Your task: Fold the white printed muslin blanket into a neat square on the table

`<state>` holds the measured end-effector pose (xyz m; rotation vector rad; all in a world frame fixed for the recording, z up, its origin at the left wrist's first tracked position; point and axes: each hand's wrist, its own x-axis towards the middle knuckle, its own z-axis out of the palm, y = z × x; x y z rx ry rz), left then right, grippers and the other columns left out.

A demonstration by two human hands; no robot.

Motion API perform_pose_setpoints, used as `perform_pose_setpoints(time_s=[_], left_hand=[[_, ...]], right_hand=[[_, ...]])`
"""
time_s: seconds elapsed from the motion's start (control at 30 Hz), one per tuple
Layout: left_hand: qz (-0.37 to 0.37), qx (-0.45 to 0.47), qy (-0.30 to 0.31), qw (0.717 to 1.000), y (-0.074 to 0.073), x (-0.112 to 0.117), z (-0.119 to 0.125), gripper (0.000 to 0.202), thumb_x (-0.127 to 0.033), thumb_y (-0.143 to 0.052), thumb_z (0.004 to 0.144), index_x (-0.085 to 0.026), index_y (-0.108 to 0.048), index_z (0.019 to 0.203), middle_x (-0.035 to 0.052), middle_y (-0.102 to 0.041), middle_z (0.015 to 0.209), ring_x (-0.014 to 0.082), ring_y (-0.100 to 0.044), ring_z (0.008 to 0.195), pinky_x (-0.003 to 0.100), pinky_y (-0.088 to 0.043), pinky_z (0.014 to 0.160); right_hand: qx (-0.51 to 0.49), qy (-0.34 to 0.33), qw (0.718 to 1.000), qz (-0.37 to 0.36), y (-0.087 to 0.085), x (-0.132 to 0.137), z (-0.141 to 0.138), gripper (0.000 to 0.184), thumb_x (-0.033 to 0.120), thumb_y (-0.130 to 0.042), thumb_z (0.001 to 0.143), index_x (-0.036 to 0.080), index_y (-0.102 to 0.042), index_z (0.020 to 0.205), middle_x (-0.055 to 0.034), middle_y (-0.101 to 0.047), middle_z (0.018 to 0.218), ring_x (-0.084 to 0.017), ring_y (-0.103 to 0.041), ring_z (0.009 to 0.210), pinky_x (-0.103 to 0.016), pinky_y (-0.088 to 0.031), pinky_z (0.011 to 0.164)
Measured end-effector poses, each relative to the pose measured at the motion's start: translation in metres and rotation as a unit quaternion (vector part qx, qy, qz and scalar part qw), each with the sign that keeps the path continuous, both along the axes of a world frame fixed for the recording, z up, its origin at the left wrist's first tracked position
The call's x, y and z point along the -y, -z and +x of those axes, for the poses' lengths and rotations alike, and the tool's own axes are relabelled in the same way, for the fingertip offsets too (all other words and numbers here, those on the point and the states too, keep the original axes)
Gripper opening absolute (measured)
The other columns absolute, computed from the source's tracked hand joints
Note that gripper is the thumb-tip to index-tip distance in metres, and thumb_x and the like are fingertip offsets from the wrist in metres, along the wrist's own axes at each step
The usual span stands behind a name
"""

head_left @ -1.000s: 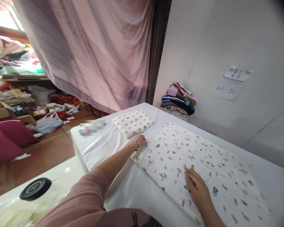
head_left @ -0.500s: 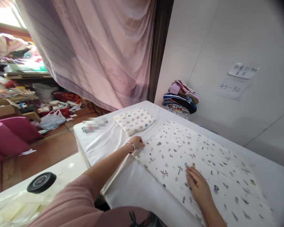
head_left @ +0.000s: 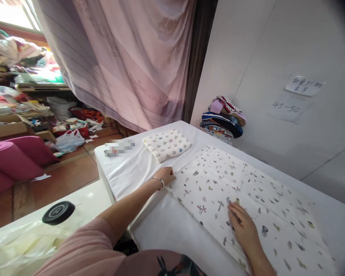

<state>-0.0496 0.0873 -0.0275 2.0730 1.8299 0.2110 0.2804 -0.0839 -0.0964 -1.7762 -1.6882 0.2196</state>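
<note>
A white cotton cloth (head_left: 212, 184) printed with small plants and dragonflies lies spread on the white-covered table. At its left corner, my left hand (head_left: 166, 177) has its fingers curled closed on the cloth's edge. My right hand (head_left: 244, 230) rests on the cloth nearer to me, its fingers stretched out on the fabric and partly hidden by the hand. Beyond my left hand sits a folded white cloth (head_left: 168, 145) with grey, red and blue mushroom-like prints.
A blurred-out item (head_left: 119, 147) lies at the table's far left corner. Folded fabrics (head_left: 222, 119) are stacked by the wall. On a lower white surface at left are a black round lid (head_left: 58, 212) and clear plastic bags (head_left: 25, 245). Pink rolls (head_left: 14, 163) stand on the floor.
The whole view has shifted slightly, so things sit a little further right. Both hands stay at nearly the same spots on the cloth.
</note>
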Motion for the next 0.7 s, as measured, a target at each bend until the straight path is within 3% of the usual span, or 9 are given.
perform_pose_setpoints(time_s=[0.3,0.47,0.7], left_hand=[[0.046,-0.009,0.032,0.998,-0.001,0.012,0.003,0.01,-0.025,-0.05,0.073,-0.02,-0.056,0.08,0.005,-0.063,0.09,0.0193,-0.057,0.081,0.028,-0.04,0.068],[0.036,-0.003,0.013,0.999,0.002,0.013,0.0,0.017,-0.032,-0.051,0.074,-0.02,-0.056,0.086,0.0047,-0.064,0.089,0.0197,-0.058,0.082,0.028,-0.04,0.068],[0.009,0.008,-0.012,1.0,0.007,0.012,-0.006,0.018,-0.038,-0.053,0.073,-0.021,-0.058,0.078,0.0042,-0.064,0.083,0.0198,-0.058,0.077,0.027,-0.039,0.064]], right_hand=[[-0.001,-0.007,1.0,0.007,0.002,0.0,0.001,0.037,0.043,-0.044,0.083,0.018,-0.067,0.098,-0.0085,-0.061,0.115,-0.026,-0.05,0.114,-0.046,-0.042,0.097],[-0.01,-0.005,1.0,0.007,0.004,0.0,0.002,0.036,0.043,-0.045,0.083,0.019,-0.068,0.097,-0.0081,-0.061,0.114,-0.026,-0.05,0.114,-0.044,-0.042,0.097],[-0.011,0.004,1.0,-0.014,0.001,0.001,0.001,0.037,0.044,-0.044,0.083,0.02,-0.068,0.098,-0.007,-0.06,0.115,-0.026,-0.049,0.115,-0.044,-0.041,0.098]])
